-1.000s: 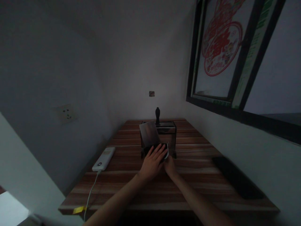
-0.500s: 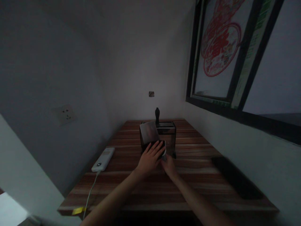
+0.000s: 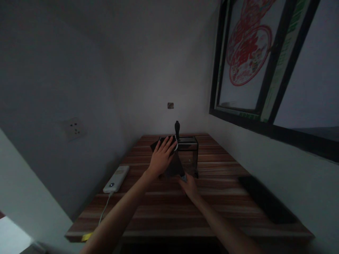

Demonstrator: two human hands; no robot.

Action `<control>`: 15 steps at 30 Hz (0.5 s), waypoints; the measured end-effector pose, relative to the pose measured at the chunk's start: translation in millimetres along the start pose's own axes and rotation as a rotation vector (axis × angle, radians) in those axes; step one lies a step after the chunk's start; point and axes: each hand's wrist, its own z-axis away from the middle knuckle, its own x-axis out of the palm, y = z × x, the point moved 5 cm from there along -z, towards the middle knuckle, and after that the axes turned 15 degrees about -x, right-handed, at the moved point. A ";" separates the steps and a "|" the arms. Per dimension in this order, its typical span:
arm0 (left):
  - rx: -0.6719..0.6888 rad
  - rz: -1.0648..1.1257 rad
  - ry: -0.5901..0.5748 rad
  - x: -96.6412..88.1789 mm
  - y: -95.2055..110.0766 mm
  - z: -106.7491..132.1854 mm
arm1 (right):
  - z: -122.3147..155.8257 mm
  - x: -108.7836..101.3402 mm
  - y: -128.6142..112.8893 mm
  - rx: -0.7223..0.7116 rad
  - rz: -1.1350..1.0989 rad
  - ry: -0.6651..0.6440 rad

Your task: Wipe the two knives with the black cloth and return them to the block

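My right hand point(image 3: 190, 187) is closed around the handle end of a cleaver, whose broad grey blade point(image 3: 174, 165) slants up and away to the left. Under the spread fingers of my left hand point(image 3: 162, 158) is a black cloth point(image 3: 156, 144) with a white edge, held over the far end of the blade. Just behind stands a knife block point(image 3: 191, 158) with a dark frame and see-through sides. One black knife handle point(image 3: 177, 128) sticks up out of its top. Most of the cleaver's handle is hidden in my right hand.
The wood-grain table point(image 3: 212, 197) runs back to the wall. At its left lies a white power bank point(image 3: 116, 179) with a cable. A flat black object point(image 3: 266, 199) lies at the right, below the framed window point(image 3: 246, 106). Yellow tape point(image 3: 87, 236) marks the front left edge.
My left hand and the black cloth have slid up and left along the blade, from near the handle to the far end. My right hand has barely moved.
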 end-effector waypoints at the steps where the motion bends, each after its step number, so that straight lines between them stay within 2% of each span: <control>1: -0.003 0.007 0.006 -1.9 -2.4 -4.5 | 0.1 0.4 1.6 0.009 0.003 0.000; 8: -0.024 0.033 0.024 -5.2 -8.8 -17.2 | 0.5 1.7 7.4 0.028 -0.004 0.023; 12: -0.071 0.031 0.030 -3.5 -7.0 -9.8 | 0.3 1.3 3.1 0.000 0.002 0.022; 15: -0.056 0.031 0.014 0.3 -2.3 1.1 | 0.8 1.5 4.1 -0.001 0.008 0.018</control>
